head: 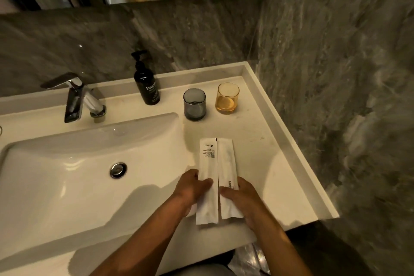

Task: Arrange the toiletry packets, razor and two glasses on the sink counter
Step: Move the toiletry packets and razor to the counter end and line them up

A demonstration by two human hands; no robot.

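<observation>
Two long white toiletry packets lie side by side on the white sink counter [264, 141], right of the basin. My left hand [192, 188] rests on the left packet [208, 163], fingers laid over its lower half. The right packet [227, 161] is pinned under the fingers of my right hand [242, 195]. Behind them stand a grey glass [194, 104] and an amber glass [227, 97], upright and a little apart. I see no razor outside the packets.
The basin [67, 177] with its drain [118, 170] fills the left. A chrome tap [76, 96] and a black pump bottle [146, 80] stand at the back. A stone wall [336, 74] bounds the counter's right side, and the counter has a raised rim.
</observation>
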